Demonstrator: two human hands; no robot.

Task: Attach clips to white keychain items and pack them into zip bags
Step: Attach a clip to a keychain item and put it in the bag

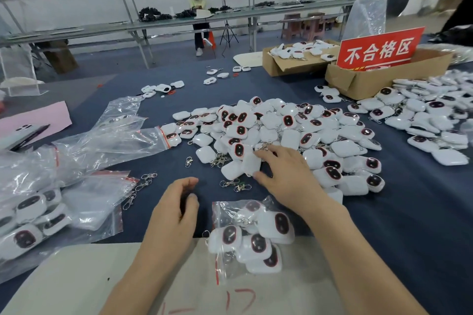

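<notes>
reaching forward, right hand (284, 174) pinches white keychain item (252, 163)

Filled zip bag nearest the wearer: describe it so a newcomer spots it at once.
From the big pile of white keychain items mid-table, come toward the near edge, past the right hand. The zip bag lies between the forearms, half on the beige board. Unlike the bags heaped at left, it lies alone.

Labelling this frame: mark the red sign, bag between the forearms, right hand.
red sign (378, 50): head view, its centre.
bag between the forearms (224, 212): head view, bare upper corner.
right hand (286, 176): head view, its back.
</notes>
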